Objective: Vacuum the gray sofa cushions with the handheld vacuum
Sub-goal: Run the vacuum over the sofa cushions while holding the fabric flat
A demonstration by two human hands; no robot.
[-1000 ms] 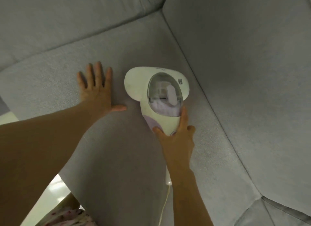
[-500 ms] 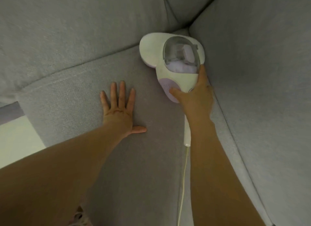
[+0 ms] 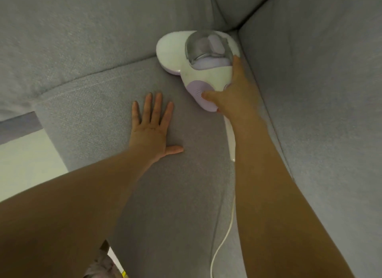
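- A pale floor [image 3: 24,153] is seen at the far left, past the edge of the seat cushion [image 3: 93,112]; the back cushion [image 3: 82,29] rises behind it.
- The left hand [image 3: 152,131] is laid palm-down on the seat cushion, fingers straight and slightly apart, thumb stuck out; nothing is held; it is judged to brace the body and flatten the fabric.
- The vacuum [image 3: 198,58] is set flat on the seat cushion, its head pushed into the corner where the back cushion and the side cushion [image 3: 320,91] meet; the crevice is probably being targeted.
- The right hand [image 3: 233,95] is clamped on the vacuum's rear for steering; the thumb is pressed on the lilac part, one finger is stretched along the far side, and the rest are hidden.
- The cord [image 3: 213,259] is trailed back along the seat, beside the right forearm and clear of the head.
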